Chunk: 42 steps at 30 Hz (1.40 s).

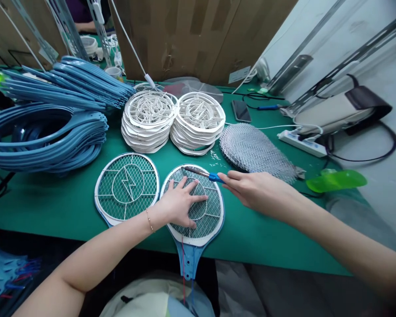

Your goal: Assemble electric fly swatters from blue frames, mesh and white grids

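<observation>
With fingers spread, my left hand [181, 202] lies flat on the mesh head of a mosquito swatter [214, 220]. This swatter has a white rim, a blue frame, and red and blue wires hanging from its neck toward my lap. My right hand [242, 187] grips a blue-handled tool [214, 177] with a long, slim metal shaft; its exact kind I cannot make out. The tool points left, and its tip is over the swatter's top rim; whether it touches is unclear. Left of my hand is another swatter head [128, 187] with a lightning-bolt grille.
Two stacks of white grille rings [152, 132] stand behind the swatters. Blue swatter frames [46, 141] are piled at left. Metal mesh sheets [254, 152], a phone [240, 111], a power strip [302, 143] and a green plastic piece [336, 180] lie at right. A cardboard box [198, 39] stands behind.
</observation>
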Each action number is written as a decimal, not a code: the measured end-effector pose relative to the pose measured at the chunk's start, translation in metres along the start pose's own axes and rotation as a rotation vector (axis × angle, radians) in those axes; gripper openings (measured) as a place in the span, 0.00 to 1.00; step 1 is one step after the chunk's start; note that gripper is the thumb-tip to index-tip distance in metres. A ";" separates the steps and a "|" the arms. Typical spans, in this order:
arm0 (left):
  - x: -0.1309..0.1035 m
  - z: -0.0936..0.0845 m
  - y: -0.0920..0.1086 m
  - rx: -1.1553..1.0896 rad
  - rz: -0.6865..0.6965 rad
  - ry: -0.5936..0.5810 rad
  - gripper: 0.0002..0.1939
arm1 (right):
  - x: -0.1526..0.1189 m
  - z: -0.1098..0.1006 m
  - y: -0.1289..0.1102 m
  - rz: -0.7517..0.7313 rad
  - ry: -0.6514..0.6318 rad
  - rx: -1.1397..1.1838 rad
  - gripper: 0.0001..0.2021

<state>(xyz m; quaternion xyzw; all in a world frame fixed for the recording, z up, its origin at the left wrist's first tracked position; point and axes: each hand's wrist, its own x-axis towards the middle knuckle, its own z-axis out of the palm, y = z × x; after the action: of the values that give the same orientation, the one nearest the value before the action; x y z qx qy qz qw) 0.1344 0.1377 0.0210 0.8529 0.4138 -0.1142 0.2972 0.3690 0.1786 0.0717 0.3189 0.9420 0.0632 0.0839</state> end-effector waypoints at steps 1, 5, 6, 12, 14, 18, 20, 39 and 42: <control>0.000 0.000 0.000 0.000 0.001 0.000 0.51 | 0.001 -0.001 0.002 0.000 -0.014 0.022 0.21; 0.001 0.001 0.000 -0.003 0.000 0.008 0.51 | 0.010 -0.007 0.004 -0.003 -0.047 0.101 0.20; 0.001 0.001 0.000 -0.005 -0.003 0.010 0.51 | 0.013 -0.008 0.005 -0.006 -0.058 0.103 0.19; 0.001 0.001 0.000 -0.002 0.001 -0.002 0.50 | -0.004 -0.010 0.011 0.136 0.030 0.115 0.19; 0.001 0.001 -0.001 0.007 0.002 -0.007 0.50 | -0.039 -0.007 0.011 0.273 0.179 0.182 0.22; 0.002 -0.001 0.000 0.042 0.000 -0.010 0.50 | -0.128 -0.002 -0.008 0.480 0.150 0.429 0.23; 0.003 -0.003 0.002 0.054 -0.004 -0.018 0.50 | -0.162 -0.001 -0.028 0.450 0.086 0.532 0.18; 0.005 -0.004 0.003 0.057 -0.017 -0.023 0.50 | -0.172 0.022 -0.087 0.221 0.242 0.296 0.14; 0.005 -0.003 0.003 0.051 -0.022 -0.027 0.50 | -0.172 0.024 -0.087 0.218 0.236 0.314 0.15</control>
<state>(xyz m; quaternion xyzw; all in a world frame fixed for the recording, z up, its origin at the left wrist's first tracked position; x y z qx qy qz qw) 0.1397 0.1415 0.0228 0.8539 0.4161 -0.1395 0.2796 0.4572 0.0062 0.0535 0.4183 0.9035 -0.0387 -0.0849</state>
